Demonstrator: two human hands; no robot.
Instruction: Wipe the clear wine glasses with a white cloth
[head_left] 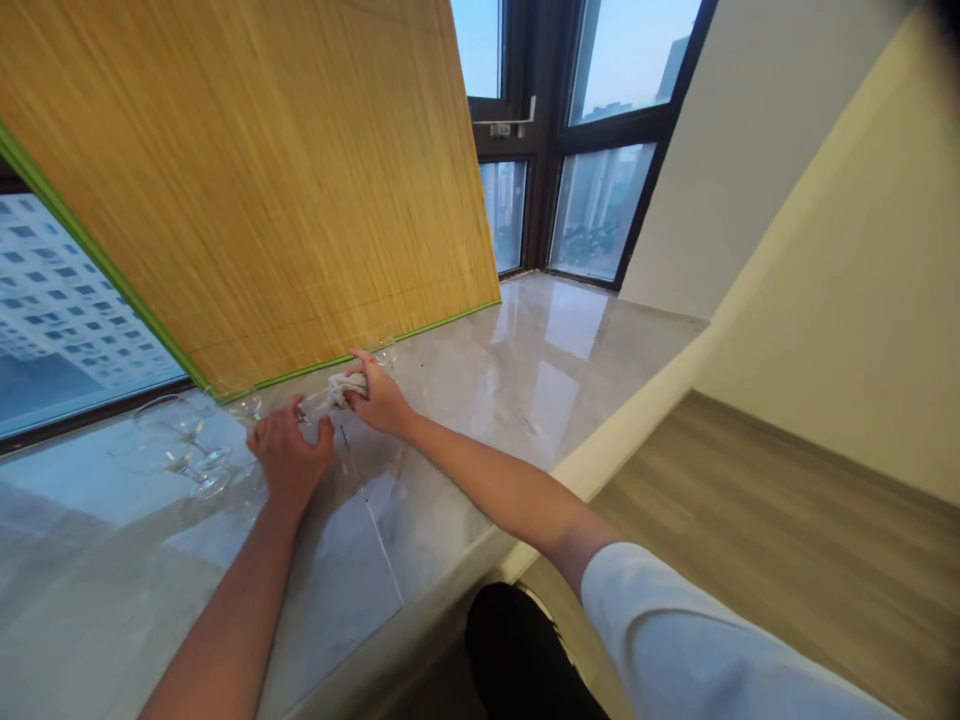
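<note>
My left hand (291, 448) is curled round a clear glass (318, 403) that lies tilted sideways just above the stone sill. My right hand (384, 400) grips a bunched white cloth (347, 388), which presses against the right end of that glass. Whether the cloth reaches inside cannot be made out. Several clear stemmed glasses (180, 462) stand close together to the left of my left hand. Behind my right hand, another clear glass (386, 355) is partly hidden.
A large bamboo mat (300, 190) with green edging leans on the window behind my hands. The marble-look sill (480, 400) has a rounded front edge, with a wood floor (750, 520) below on the right. Dark window frames (532, 140) meet in the corner.
</note>
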